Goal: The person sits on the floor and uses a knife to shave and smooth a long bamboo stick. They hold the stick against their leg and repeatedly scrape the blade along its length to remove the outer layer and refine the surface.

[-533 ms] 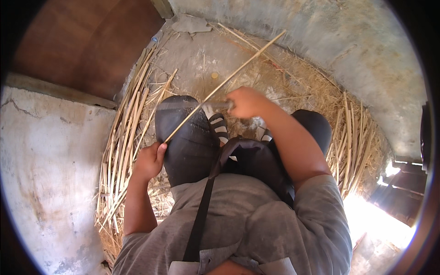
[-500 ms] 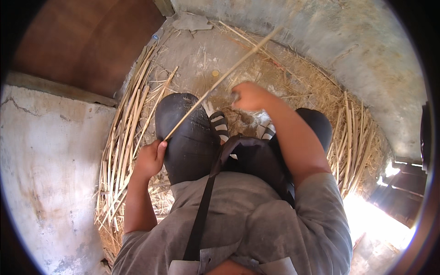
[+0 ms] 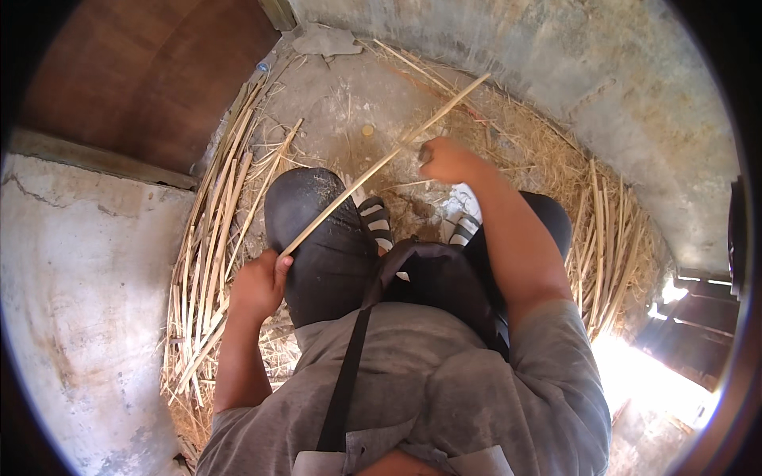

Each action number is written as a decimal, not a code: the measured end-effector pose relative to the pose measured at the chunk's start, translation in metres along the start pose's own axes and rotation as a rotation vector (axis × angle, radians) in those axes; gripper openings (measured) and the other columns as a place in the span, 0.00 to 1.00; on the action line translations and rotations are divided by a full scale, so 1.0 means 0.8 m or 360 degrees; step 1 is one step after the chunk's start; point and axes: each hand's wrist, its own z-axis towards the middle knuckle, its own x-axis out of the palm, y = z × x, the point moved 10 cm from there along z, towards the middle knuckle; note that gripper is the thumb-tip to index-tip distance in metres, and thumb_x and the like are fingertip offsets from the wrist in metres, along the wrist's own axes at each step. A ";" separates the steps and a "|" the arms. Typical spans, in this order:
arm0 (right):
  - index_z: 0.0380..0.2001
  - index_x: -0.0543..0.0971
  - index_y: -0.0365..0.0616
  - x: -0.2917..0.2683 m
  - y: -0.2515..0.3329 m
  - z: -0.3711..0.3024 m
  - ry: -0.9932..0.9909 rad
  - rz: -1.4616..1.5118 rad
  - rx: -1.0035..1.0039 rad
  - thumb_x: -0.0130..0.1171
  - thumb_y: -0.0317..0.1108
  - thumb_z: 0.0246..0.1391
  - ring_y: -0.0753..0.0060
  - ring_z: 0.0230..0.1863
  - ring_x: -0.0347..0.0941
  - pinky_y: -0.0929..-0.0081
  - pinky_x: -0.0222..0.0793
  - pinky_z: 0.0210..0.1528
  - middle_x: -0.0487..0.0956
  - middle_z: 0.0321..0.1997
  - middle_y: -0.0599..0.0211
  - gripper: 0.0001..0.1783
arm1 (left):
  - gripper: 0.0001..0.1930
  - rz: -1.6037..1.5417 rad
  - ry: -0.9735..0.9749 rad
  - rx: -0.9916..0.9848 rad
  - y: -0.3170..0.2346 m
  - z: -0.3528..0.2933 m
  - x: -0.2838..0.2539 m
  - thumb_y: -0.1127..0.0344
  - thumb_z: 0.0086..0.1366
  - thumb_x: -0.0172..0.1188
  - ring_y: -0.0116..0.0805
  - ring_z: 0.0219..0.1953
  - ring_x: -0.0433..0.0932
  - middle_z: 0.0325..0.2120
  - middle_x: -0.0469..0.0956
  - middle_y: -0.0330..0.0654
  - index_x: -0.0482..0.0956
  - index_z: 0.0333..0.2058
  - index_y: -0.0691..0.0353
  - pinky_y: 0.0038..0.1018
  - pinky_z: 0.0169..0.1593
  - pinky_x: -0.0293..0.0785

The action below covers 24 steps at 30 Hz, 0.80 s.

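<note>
My left hand (image 3: 258, 287) is closed around a long, pale bamboo strip (image 3: 379, 165), its thumb pressed along it. From that hand the strip slants over my left knee toward the far right, its tip near the wall. Just right of the strip, my right hand (image 3: 452, 161) is curled closed. Something small and dark shows at its fingers, too little to name. A thin pale sliver (image 3: 405, 184) lies just below that hand, above the ground between my feet.
Several long strips (image 3: 208, 254) are heaped on my left beside the whitish wall (image 3: 87, 293). More strips (image 3: 607, 246) lie on my right among straw-like shavings (image 3: 548, 151). A brown panel (image 3: 151, 71) stands at the far left. A yellow disc (image 3: 367, 130) rests on the ground.
My right hand has moved slightly right and farther away. The strip's far end has dipped a little, and my left hand still holds it.
</note>
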 end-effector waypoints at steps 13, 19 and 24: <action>0.41 0.84 0.42 0.020 0.041 -0.011 -0.0033 -0.0065 -0.0190 0.61 0.38 0.44 0.42 0.49 0.80 0.53 0.76 0.53 0.83 0.44 0.46 0.20 | 0.23 -0.0110 0.0001 0.0055 0.011 0.005 0.013 0.47 0.75 0.52 0.67 0.31 0.78 0.25 0.78 0.61 0.73 0.31 0.65 0.53 0.34 0.72; 0.40 0.84 0.44 0.017 0.049 -0.007 -0.0084 -0.0085 -0.0132 0.61 0.38 0.44 0.42 0.48 0.80 0.53 0.77 0.50 0.84 0.41 0.47 0.18 | 0.23 -0.0088 -0.0052 0.0040 0.011 0.002 0.006 0.48 0.75 0.52 0.67 0.31 0.78 0.24 0.78 0.61 0.73 0.32 0.65 0.53 0.35 0.72; 0.39 0.84 0.42 0.018 0.105 -0.048 -0.0014 -0.0276 -0.0237 0.61 0.38 0.44 0.42 0.47 0.80 0.53 0.76 0.50 0.84 0.41 0.47 0.19 | 0.23 -0.0042 -0.0061 0.0069 0.005 0.006 0.006 0.47 0.75 0.52 0.68 0.31 0.78 0.24 0.78 0.61 0.72 0.32 0.65 0.53 0.34 0.72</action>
